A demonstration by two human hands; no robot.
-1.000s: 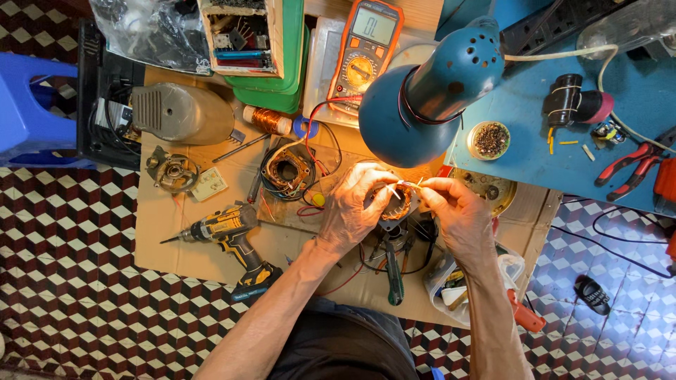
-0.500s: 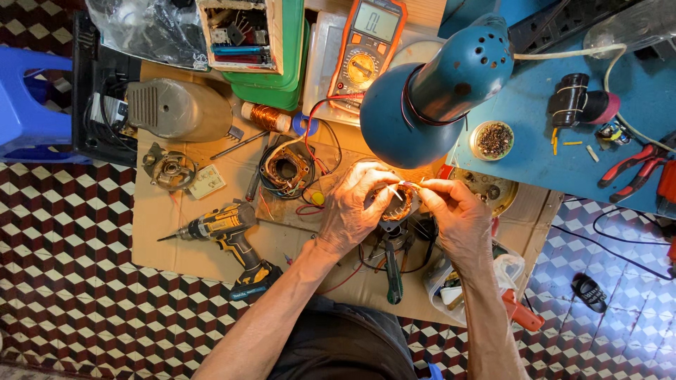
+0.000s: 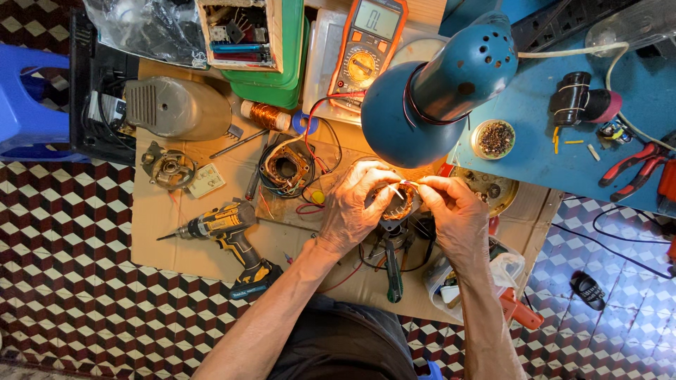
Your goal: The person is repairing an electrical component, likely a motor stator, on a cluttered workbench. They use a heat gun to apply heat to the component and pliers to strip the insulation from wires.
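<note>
My left hand [image 3: 355,204] cups a round motor stator with copper windings [image 3: 398,204] over a cardboard sheet [image 3: 169,232] on the floor. At the stator's top edge my right hand [image 3: 454,211] pinches a thin wire lead [image 3: 406,185]. The two hands nearly touch under a blue lamp shade [image 3: 408,116], which throws light on them. Most of the stator is hidden by my fingers.
A second wound stator [image 3: 285,167], a copper wire spool [image 3: 264,115], an orange multimeter [image 3: 366,46], a yellow cordless drill [image 3: 225,232], a grey motor cover [image 3: 176,107] and green pliers [image 3: 393,264] lie around. Red pliers [image 3: 630,169] rest on a blue bench at right.
The hands stay on the stator, with only small finger movements at the wire. The view has shifted slightly.
</note>
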